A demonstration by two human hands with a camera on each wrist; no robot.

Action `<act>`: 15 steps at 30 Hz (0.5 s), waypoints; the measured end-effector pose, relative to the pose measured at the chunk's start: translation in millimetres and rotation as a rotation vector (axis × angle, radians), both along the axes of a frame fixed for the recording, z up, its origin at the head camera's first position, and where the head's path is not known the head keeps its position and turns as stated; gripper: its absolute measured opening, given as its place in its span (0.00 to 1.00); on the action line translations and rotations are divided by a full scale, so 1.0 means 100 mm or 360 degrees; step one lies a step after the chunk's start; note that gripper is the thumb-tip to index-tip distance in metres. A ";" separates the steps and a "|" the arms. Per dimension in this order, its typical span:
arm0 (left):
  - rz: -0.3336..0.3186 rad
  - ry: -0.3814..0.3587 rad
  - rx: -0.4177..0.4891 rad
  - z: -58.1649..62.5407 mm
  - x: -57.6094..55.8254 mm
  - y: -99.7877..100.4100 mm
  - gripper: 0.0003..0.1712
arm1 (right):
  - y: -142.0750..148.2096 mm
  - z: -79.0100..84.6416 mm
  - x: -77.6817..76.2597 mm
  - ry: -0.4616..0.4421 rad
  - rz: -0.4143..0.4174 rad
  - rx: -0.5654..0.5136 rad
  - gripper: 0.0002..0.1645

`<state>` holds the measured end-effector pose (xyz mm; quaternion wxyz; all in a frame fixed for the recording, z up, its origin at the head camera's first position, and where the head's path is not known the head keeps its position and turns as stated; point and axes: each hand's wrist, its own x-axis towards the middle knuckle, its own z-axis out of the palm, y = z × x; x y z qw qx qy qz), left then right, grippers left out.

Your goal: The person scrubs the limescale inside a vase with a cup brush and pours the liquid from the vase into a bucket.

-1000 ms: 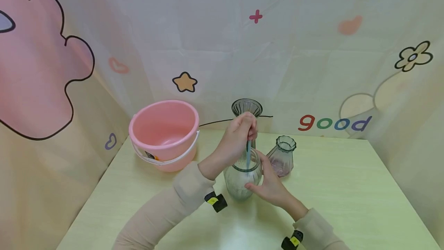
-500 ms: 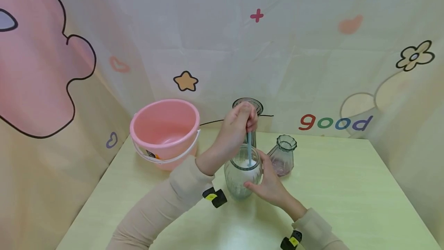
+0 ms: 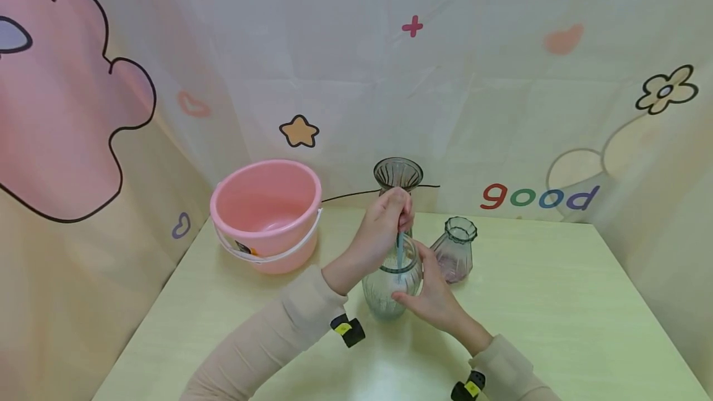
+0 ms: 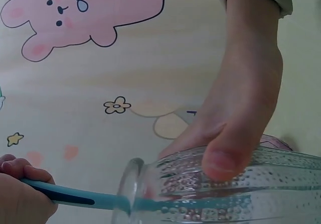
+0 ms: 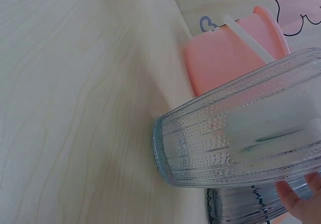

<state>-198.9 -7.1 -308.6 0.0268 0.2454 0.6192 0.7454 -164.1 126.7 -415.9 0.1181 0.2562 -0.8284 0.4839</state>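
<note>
My left hand (image 3: 374,231) grips the blue handle of a bottle brush (image 4: 83,196), which reaches down through the mouth of a clear ribbed glass vase (image 3: 383,297). Through the glass in the right wrist view, a pale brush head (image 5: 271,128) shows faintly. My right hand (image 3: 431,296) holds the vase from its right side, thumb in front and fingers around the far side. The vase stands upright on the table. A taller grey glass vase (image 3: 398,173) stands behind, partly hidden by my left hand. Just right sits a small glass vase (image 3: 453,258) with a purplish base.
A pink bucket (image 3: 267,215) with a white handle stands at the left back of the pale wooden table (image 3: 546,302). A printed cloth (image 3: 334,67) hangs behind the table and along both sides.
My left hand rose with the brush, bringing its white head near the vase mouth, then moved down again, pushing the head deeper. My right hand has stayed on the vase.
</note>
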 end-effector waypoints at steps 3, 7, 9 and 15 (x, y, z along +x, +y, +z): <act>0.0007 0.0003 -0.0034 -0.10 -0.03 0.01 0.17 | -0.01 0.02 0.01 0.0020 -0.0017 0.0014 0.53; -0.0032 -0.0057 -0.0098 -0.25 -0.09 0.01 0.17 | 0.00 -0.08 -0.05 0.0037 -0.0044 0.0019 0.53; -0.0057 -0.0084 -0.0123 -0.31 -0.11 0.01 0.17 | 0.02 -0.19 -0.10 0.0030 -0.0053 0.0018 0.54; -0.0146 -0.0098 -0.0207 -0.36 -0.14 -0.01 0.16 | 0.11 -0.34 -0.18 -0.0120 0.0000 0.0058 0.54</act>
